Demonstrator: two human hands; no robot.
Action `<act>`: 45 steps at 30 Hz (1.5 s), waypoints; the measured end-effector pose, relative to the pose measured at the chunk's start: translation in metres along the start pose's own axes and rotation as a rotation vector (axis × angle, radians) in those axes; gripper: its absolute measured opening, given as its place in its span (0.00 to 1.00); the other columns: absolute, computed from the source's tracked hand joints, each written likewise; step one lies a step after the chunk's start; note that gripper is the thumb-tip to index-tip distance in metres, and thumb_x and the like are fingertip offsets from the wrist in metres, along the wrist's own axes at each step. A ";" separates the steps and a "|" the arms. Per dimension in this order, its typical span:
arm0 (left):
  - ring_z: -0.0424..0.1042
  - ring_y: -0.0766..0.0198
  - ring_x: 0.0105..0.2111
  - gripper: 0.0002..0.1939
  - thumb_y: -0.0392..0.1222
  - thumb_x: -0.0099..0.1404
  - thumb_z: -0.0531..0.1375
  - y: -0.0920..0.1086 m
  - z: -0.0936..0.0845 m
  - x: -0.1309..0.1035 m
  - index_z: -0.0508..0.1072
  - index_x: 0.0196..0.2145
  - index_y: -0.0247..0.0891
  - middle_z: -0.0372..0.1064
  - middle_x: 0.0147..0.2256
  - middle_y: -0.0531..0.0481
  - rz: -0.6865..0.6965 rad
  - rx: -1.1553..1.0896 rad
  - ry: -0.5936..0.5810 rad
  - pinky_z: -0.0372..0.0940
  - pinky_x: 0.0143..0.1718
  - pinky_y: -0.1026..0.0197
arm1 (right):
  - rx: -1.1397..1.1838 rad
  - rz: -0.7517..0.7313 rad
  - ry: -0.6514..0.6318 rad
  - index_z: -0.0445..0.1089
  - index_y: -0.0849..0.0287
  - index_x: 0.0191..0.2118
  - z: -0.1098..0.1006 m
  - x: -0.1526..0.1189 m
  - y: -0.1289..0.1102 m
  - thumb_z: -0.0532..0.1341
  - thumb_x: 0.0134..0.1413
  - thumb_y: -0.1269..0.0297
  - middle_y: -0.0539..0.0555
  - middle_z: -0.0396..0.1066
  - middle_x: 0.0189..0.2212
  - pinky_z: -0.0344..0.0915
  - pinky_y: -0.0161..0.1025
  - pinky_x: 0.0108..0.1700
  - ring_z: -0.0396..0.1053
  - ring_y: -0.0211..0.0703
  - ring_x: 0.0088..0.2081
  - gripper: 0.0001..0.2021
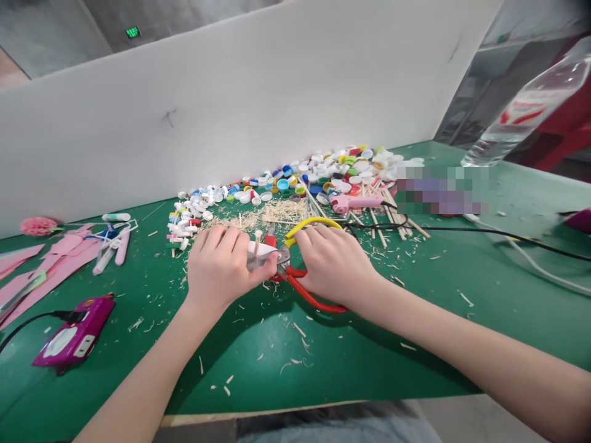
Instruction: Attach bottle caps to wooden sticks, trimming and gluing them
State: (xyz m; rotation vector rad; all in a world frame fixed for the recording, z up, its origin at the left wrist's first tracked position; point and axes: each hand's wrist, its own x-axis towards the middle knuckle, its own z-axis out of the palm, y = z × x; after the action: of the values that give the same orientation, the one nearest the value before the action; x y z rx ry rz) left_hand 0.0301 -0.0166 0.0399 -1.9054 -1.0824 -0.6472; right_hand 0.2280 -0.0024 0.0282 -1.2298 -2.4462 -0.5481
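Red-and-yellow shears (282,254) are clamped by the right hand (335,261); what the left hand (219,264) grips is unclear. Slipping blades (254,261) could nick its thumb (265,271).

Surface (360,363) is showing green; panel (277,98), white. Shears (283,256) are showing one yellow handle (310,224), one red-orange handle (318,303); stick (258,237) is showing pale tan. Caps (282,185) are mixing white, blue, yellow, red, green. Corded tool (356,203), paper (60,261) are showing pink; power strip (90,317), magenta.

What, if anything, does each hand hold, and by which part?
The right hand holds shears by the handles; what the left hand holds beside the blades is hidden.
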 end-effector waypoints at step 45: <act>0.65 0.52 0.39 0.18 0.52 0.59 0.55 -0.002 0.016 -0.007 0.68 0.41 0.36 0.69 0.38 0.40 -0.082 -0.175 -0.058 0.59 0.40 0.52 | 0.063 0.141 -0.205 0.65 0.63 0.36 0.004 0.005 0.000 0.49 0.57 0.50 0.60 0.71 0.31 0.54 0.40 0.30 0.69 0.50 0.34 0.19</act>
State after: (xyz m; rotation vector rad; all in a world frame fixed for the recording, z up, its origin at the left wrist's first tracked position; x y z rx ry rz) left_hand 0.0259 -0.0055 0.0274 -2.0481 -1.1786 -0.7582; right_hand 0.2241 0.0027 0.0276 -1.4828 -2.4929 -0.3174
